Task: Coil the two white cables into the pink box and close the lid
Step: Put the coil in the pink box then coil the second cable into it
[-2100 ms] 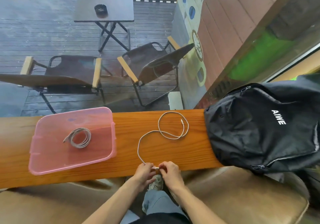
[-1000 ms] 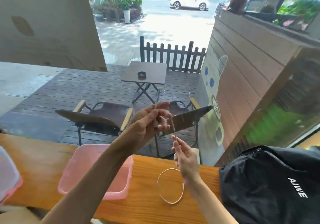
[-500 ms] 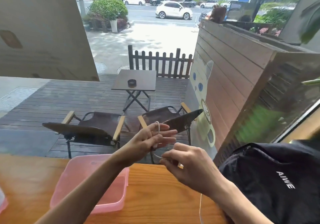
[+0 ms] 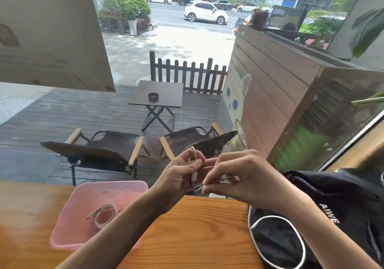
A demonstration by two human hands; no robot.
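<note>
White cable (image 4: 276,219) mid-coil | left hand (image 4: 178,177) pinching plug end upright | right hand (image 4: 239,177) pinching adjoining strand | slack loops near-right over backpack (image 4: 342,206), nearer right hand | pink box (image 4: 83,198) left, holding coiled cable (image 4: 104,214), lid not seen

A bare strip of the table (image 4: 193,227) is left between the pink box (image 4: 83,212) and the black backpack (image 4: 342,210). The box's open top is crossed at its near right corner by the left forearm (image 4: 128,221). The right side is blocked by the backpack, over which a loop of white cable (image 4: 276,241) is draped.
</note>
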